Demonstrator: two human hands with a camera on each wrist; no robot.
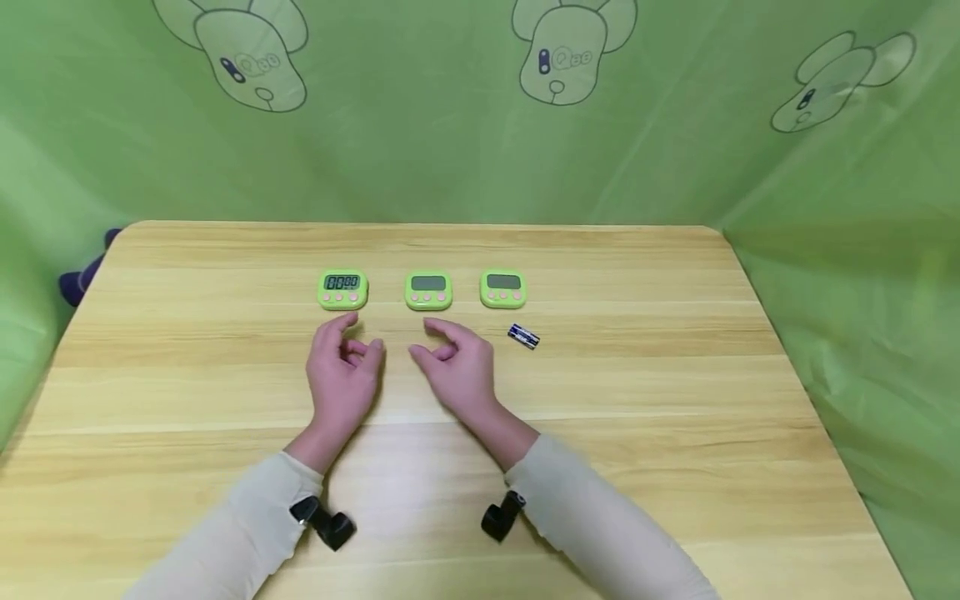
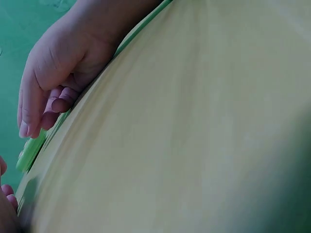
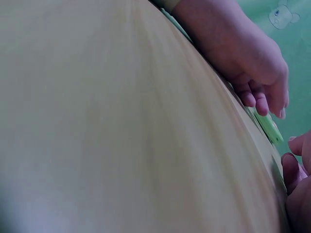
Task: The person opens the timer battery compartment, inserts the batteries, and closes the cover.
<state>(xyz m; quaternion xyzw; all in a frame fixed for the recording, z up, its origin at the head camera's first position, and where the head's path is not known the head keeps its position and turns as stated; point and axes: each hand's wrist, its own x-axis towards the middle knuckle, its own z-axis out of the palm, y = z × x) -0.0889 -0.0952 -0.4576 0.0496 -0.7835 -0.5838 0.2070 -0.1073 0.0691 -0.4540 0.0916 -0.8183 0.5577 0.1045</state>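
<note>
Three green digital timers stand in a row on the table. The left timer point(image 1: 342, 290) reads 00:00, while the middle timer point(image 1: 428, 291) and the right timer point(image 1: 503, 288) have blank grey displays. Just below the left timer, my left hand point(image 1: 341, 375) rests with its fingers loosely curved and nothing in them. My right hand point(image 1: 461, 371) lies below the middle timer, also loosely curved and holding nothing. Small dark blue and white batteries point(image 1: 523, 336) lie side by side to the right of it. Both wrist views show a hand near part of a green timer.
The wooden table point(image 1: 637, 400) is backed by a green curtain point(image 1: 420, 158) with printed cartoon heads. More curtain hangs at both sides. A purple object point(image 1: 82, 275) shows past the table's left edge. A black wrist camera point(image 1: 326, 521) sits on my left sleeve, another point(image 1: 501, 517) on my right.
</note>
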